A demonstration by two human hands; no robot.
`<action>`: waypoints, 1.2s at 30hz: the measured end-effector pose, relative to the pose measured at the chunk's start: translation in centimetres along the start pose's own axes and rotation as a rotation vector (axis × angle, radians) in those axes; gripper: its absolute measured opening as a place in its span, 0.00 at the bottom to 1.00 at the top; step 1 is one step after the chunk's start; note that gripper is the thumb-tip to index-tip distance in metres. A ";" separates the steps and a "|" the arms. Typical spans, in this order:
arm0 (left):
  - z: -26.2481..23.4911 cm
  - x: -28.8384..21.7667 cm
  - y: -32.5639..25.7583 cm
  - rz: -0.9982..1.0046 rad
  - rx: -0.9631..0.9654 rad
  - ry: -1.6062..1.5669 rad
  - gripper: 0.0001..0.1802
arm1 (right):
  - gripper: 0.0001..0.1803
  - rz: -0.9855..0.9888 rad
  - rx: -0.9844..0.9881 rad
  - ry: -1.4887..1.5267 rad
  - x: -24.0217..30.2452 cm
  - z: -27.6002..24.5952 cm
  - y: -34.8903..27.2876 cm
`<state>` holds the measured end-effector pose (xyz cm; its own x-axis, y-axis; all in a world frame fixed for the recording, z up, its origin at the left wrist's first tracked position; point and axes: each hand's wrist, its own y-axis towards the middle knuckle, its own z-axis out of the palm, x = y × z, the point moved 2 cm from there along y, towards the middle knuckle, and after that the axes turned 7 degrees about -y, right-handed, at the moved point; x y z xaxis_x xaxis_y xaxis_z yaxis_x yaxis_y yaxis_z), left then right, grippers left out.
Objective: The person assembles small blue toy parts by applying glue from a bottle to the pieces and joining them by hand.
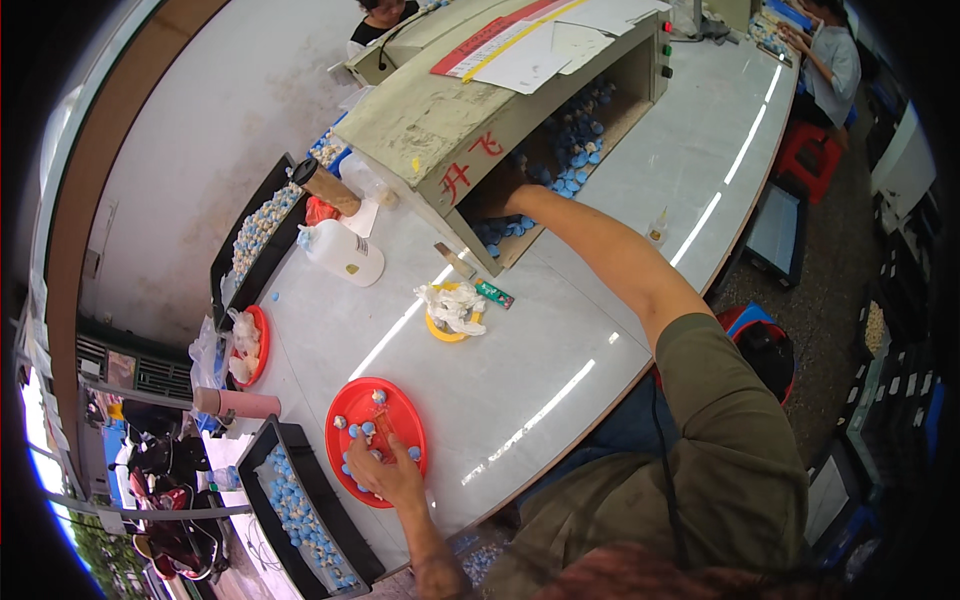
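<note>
My left hand point(392, 474) is over a round red plate point(415, 415) at the near left. Its thumb and fingers are apart among a few small blue-and-white pieces point(379, 397), and I see nothing held in them. My right arm stretches far forward, and my right hand point(500, 194) reaches into the opening of a beige box-shaped machine point(400, 140). Shadow and the machine's side hide its fingers. Many small blue pieces point(572, 160) lie inside the opening beside that hand.
A black tray point(375, 560) of blue-and-white pieces stands left of the plate; another black tray point(222, 270) is farther back. A white bottle point(345, 252), a pink flask point(238, 403) and a yellow dish point(447, 335) with crumpled white tissue are on the table. A person point(832, 70) sits far right.
</note>
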<state>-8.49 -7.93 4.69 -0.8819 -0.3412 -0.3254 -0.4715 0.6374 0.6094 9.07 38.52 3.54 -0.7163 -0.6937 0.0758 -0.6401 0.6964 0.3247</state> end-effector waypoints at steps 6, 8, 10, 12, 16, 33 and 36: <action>2.0 -3.9 -1.6 0.196 -0.021 -0.002 0.22 | 0.28 0.224 -0.120 -0.117 -5.4 1.7 1.1; 1.9 -4.0 -2.3 0.186 0.006 0.002 0.22 | 0.27 0.365 0.059 -0.129 -7.4 -0.2 0.8; 1.8 -4.4 -2.9 0.190 0.038 -0.001 0.23 | 0.26 0.419 -0.082 -0.136 -8.5 -0.1 0.5; 1.6 -5.4 -3.0 0.219 0.059 -0.002 0.23 | 0.25 0.479 -0.221 -0.152 -8.7 0.4 0.4; 2.4 -7.2 -3.8 0.298 0.101 -0.081 0.21 | 0.26 0.030 -0.198 -0.173 -2.0 2.1 2.4; 4.2 -8.3 -4.3 0.306 0.230 -0.105 0.20 | 0.31 0.241 -0.545 -0.310 -9.1 -1.7 4.4; 4.8 -8.9 -4.2 0.327 0.230 -0.076 0.19 | 0.37 0.404 -0.274 -0.569 -11.2 0.4 5.0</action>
<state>1.30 -4.29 1.59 -0.9788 -0.0486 -0.1989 -0.1465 0.8449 0.5145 13.74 49.83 3.99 -0.9616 -0.1399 -0.2361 -0.2580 0.7541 0.6039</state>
